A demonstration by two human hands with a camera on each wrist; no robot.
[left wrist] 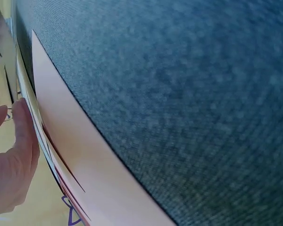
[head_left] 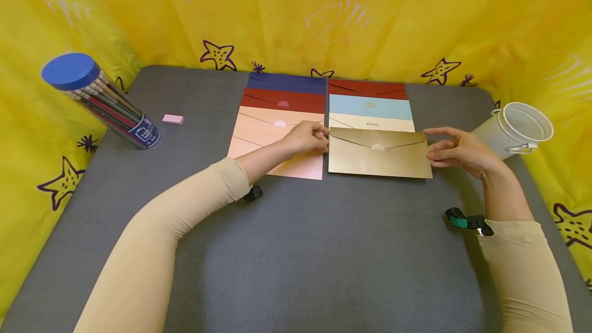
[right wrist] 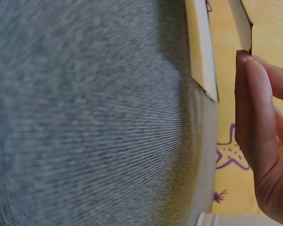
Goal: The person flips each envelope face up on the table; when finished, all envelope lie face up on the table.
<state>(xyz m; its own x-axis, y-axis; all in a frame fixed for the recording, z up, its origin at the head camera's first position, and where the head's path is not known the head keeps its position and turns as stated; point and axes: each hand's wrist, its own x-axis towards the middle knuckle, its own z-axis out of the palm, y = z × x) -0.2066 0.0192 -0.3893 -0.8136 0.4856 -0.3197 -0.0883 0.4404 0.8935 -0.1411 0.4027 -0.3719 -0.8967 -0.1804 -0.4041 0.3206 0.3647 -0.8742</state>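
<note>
A gold envelope [head_left: 379,153] with a round seal is held slightly above the table between both hands. My left hand [head_left: 307,139] pinches its left edge, while my right hand [head_left: 464,152] pinches the right edge with thumb and fingers. Under and behind it, a cream envelope [head_left: 342,121], a light blue envelope [head_left: 393,107] and a red envelope [head_left: 365,88] overlap in a column. To the left, another column has a blue envelope [head_left: 287,83], a red envelope [head_left: 259,98] and pink envelopes [head_left: 300,166], partly covered by my left hand and forearm.
A clear tub of pencils [head_left: 115,102] with a blue lid stands at the left of the grey table [head_left: 324,251]. Beside it lies a pink eraser [head_left: 173,119]. A white metal bucket [head_left: 520,127] stands just beyond my right hand. Yellow patterned cloth [head_left: 287,9] surrounds the table.
</note>
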